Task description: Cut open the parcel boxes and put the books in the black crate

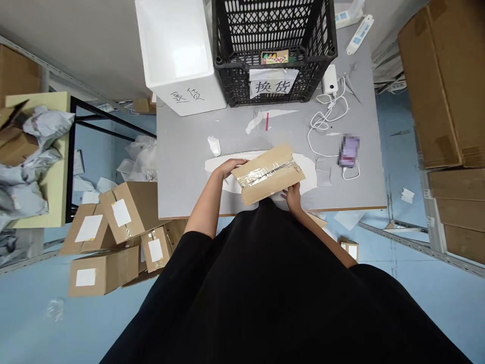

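Note:
A flat brown cardboard carton [268, 173] with clear packing tape along its middle is held tilted just above the grey table. My left hand [231, 168] grips its left end, with the fingers over the top. My right hand [292, 196] holds its lower edge, with the fingers partly hidden beneath it. Under the carton lies a white sheet of paper [310, 172], mostly covered.
On the table stand a white foam box [174, 45] and a black plastic crate [242, 30]. A power bank [330, 79], white cable [326, 119], scissors [350, 86] and blurred phone [349, 150] lie right. Labelled cartons [121, 212] are stacked lower left.

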Demonstrator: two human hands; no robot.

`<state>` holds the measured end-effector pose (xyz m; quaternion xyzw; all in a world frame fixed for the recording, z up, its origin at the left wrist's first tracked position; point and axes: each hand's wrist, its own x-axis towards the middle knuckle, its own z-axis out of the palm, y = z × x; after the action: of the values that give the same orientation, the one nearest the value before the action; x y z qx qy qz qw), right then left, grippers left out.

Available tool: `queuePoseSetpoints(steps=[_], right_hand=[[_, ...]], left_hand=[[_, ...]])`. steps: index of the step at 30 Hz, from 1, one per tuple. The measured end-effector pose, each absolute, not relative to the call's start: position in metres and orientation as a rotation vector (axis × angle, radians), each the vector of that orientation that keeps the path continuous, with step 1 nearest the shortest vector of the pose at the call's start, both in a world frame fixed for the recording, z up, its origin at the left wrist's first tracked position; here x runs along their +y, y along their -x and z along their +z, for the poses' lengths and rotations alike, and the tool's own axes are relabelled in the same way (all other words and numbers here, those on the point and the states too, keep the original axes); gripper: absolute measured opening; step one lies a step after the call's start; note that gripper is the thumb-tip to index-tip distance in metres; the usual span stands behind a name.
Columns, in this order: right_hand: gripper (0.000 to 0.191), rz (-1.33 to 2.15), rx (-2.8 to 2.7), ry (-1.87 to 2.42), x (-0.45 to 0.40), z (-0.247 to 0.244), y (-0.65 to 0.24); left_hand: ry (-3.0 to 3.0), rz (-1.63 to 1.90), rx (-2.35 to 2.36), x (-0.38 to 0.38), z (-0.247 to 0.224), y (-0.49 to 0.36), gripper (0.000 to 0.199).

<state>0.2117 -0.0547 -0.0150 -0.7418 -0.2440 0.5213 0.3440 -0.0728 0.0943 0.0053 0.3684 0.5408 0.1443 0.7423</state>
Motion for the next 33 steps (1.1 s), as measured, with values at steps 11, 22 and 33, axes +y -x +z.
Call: queuePoseSetpoints(steps=[11,22,33], right_hand=[[0.032,1.574,-0.461,1.68,0.005,0.023,-0.198],[0.043,1.671,-1.023,1.585,0.057,0.03,-0.207],[0.042,1.671,-0.799,1.579,0.027,0.002,-0.215]], left_hand=[[-0.909,0.416,1.198,0.082,0.029,0.072,0.057],[-0.648,0.698,1.312,-0.006,0.027,0.053,0.073],[-0.617,0.712,1.37,-0.004,0.002,0.063,0.055]])
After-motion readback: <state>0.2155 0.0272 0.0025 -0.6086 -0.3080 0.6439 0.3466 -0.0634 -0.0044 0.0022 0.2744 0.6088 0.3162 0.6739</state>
